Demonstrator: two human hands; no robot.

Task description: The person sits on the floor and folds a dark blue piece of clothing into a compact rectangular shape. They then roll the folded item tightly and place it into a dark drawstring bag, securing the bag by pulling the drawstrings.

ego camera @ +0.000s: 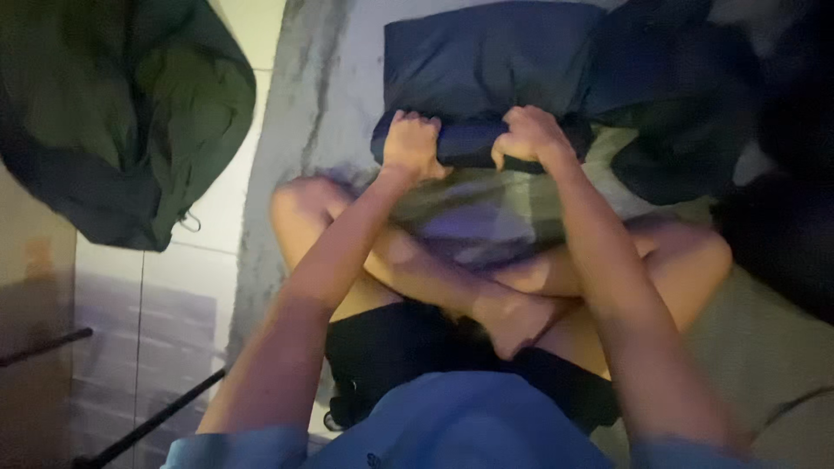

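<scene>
The person sits cross-legged on a grey mat (295, 104), in a blue shirt (460, 426) and black shorts (391, 347). Both forearms extend forward over the crossed legs.

Left hand (410, 146): the fingers are curled together and clamped on the near edge of a dark blue padded fabric item (486, 69). The knuckles face up; the fingertips are hidden under the roll.

Right hand (530, 135): the fingers are likewise curled shut on the same rolled edge, just beside the left hand, with a short span of the roll visible between the two fists.

The dark blue padded fabric item lies on the mat directly beyond the fingers and extends away from them. Its near edge is rolled into a tight tube under both grips. Below the fingers, toward the legs, a lighter greenish-grey layer (469, 217) of fabric is spread flat.

Far left of the fingers, a dark green bag (113, 113) lies crumpled on the tiled floor (217, 217). Right of the fingers, dark fabric (686, 95) is heaped; detail cannot be told.
</scene>
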